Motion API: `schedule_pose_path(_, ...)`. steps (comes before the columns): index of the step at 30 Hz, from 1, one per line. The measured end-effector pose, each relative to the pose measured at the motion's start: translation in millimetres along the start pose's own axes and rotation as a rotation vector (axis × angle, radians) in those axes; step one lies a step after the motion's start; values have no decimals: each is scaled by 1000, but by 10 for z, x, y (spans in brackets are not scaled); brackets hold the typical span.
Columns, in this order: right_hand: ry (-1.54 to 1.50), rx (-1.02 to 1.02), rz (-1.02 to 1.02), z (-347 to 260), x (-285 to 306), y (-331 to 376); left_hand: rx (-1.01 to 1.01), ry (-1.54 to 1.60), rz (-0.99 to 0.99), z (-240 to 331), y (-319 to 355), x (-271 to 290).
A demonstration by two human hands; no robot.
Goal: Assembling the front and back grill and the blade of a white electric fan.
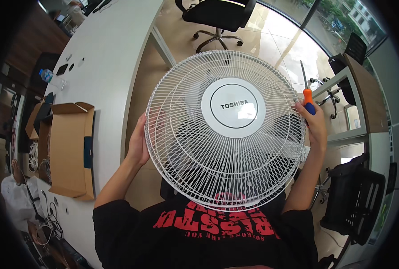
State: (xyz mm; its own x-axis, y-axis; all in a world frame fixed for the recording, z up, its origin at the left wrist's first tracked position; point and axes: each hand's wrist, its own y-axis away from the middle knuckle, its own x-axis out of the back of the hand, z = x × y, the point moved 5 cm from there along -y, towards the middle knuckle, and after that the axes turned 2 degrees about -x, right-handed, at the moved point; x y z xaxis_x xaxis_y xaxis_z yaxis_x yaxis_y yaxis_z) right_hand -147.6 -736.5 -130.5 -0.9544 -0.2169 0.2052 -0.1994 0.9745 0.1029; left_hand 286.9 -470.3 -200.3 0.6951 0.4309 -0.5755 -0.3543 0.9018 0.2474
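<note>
A round white fan (228, 107) with a wire grille and a pale grey centre cap is held up in front of my chest, its face toward me. My left hand (139, 144) grips the grille's left rim, its fingers partly hidden behind the wires. At the right rim, my right hand (315, 123) is closed around a screwdriver (308, 95) with an orange and blue handle, its metal shaft pointing up. The fingers of that hand also rest against the grille's edge. Blades show faintly through the wires; the fan's back is hidden.
A long white table (112, 58) runs along my left. On it lie an open cardboard box (72, 152), a water bottle (51, 77) and a dark phone (62, 69). Black office chairs (219, 14) stand ahead and to the right, near a wood-topped desk (365, 96).
</note>
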Motion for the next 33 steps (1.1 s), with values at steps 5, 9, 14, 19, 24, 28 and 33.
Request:
schedule_pose_path(5, 121, -10, -6, 23, 107, -173, 47, 77, -46, 27, 11, -26)
schedule_pose_path(9, 128, 21, 11, 0, 27, -200, 73, 161, -58, -2, 0, 77)
schedule_pose_path(14, 132, 21, 12, 51, -27, -191, 87, 180, -51, -34, 78, 30)
schedule_pose_path(19, 109, -47, 35, 140, -26, -124, -24, 33, -11, -43, 110, 16)
schedule_pose_path(24, 178, -19, 39, 249, 87, -74, -36, -94, 52, -22, 131, 16)
schedule_pose_path(28, 83, -1, 14, 84, 29, 70, -37, -157, 50, 9, 125, 10)
schedule_pose_path(33, 152, -47, 3, 53, 124, 84, -55, -298, 86, 13, 84, 53)
